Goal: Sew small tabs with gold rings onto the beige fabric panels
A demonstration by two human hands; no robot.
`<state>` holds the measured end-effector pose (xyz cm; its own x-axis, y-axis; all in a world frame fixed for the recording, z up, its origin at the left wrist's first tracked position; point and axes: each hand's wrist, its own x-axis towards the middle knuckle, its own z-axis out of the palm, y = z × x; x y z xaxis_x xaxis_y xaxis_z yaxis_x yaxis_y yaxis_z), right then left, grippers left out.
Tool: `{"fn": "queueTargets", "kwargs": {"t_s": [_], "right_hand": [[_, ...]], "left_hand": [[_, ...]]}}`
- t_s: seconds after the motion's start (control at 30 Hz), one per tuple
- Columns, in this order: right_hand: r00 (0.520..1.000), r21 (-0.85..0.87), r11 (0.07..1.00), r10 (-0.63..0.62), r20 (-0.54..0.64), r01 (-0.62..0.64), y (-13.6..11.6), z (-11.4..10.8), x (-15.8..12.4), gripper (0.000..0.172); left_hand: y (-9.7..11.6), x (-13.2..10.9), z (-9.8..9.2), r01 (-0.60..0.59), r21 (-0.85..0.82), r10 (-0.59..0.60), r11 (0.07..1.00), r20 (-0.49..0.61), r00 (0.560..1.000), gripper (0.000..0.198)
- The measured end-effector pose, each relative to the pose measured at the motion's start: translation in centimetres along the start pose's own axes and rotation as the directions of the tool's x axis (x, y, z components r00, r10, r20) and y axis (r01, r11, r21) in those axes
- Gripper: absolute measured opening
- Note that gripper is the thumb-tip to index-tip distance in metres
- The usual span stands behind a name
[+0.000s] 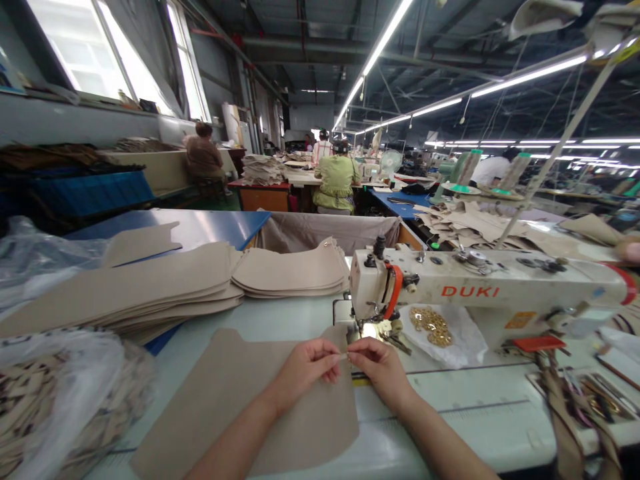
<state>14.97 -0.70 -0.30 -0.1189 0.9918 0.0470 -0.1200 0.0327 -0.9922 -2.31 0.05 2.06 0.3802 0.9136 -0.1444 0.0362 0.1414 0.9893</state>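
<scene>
My left hand (311, 365) and my right hand (376, 365) meet in front of the sewing machine (425, 290), thumbs and index fingers pinched. A small pale strip (343, 357) shows between the fingertips; its ends are hidden, and what my right fingertips grip is too small to make out. Beneath my left hand and forearm lies a flat beige panel (220, 393), its upper right part close to the needle area. Gold-coloured metal rings or buckles (431, 327) lie heaped on a white plastic bag (467, 343) under the machine arm, beyond my right hand.
Stacks of beige cut panels (150, 283) (293, 268) stand behind the work. A plastic bag of fabric strips (75, 400) sits at left. Straps (563, 413) hang at right beside a tool tray (600, 397). People work farther back, one in a green top (336, 180).
</scene>
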Motion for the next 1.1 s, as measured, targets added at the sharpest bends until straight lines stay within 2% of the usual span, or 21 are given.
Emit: {"fn": "queueTargets", "kwargs": {"t_s": [0.13,0.33,0.43,0.57,0.73,0.87,1.0,1.1], "right_hand": [[0.998,0.006,0.999,0.032,0.055,-0.032,0.2,0.6,0.2,0.026],[0.985,0.196,0.966,0.159,0.064,-0.169,-0.2,1.4,0.3,0.03],[0.984,0.249,0.952,0.173,0.049,-0.18,-0.3,1.7,0.1,0.031],[0.984,0.234,0.956,0.171,0.049,-0.177,-0.6,1.9,-0.1,0.031],[0.985,0.157,0.978,0.121,0.122,-0.139,-0.9,1.8,-0.3,0.029],[0.987,0.066,0.997,0.021,0.162,-0.033,-0.4,1.7,-0.9,0.028],[0.988,-0.056,0.997,-0.05,0.144,0.058,0.2,1.6,-1.3,0.032],[0.989,-0.083,0.994,-0.052,0.14,0.065,0.2,1.4,-1.3,0.024]], "left_hand": [[0.0,-0.1,0.0,-0.004,-0.015,0.004,1.0,0.008,1.0,0.033],[0.0,-0.1,-0.3,0.039,-0.174,-0.05,0.984,-0.058,0.997,0.04],[0.1,0.0,-0.2,0.046,-0.11,-0.051,0.993,-0.038,0.998,0.035],[0.8,-0.1,0.1,0.041,-0.061,-0.045,0.997,-0.05,0.998,0.024],[0.9,-0.1,0.2,0.05,0.006,-0.05,0.999,-0.015,0.999,0.015],[0.1,0.2,0.1,0.006,0.08,-0.007,0.997,0.02,1.0,0.01],[-0.5,0.1,0.0,-0.082,0.193,0.085,0.978,-0.005,0.996,0.005],[-0.5,-0.1,0.0,-0.101,0.238,0.114,0.966,-0.043,0.993,0.003]]}}
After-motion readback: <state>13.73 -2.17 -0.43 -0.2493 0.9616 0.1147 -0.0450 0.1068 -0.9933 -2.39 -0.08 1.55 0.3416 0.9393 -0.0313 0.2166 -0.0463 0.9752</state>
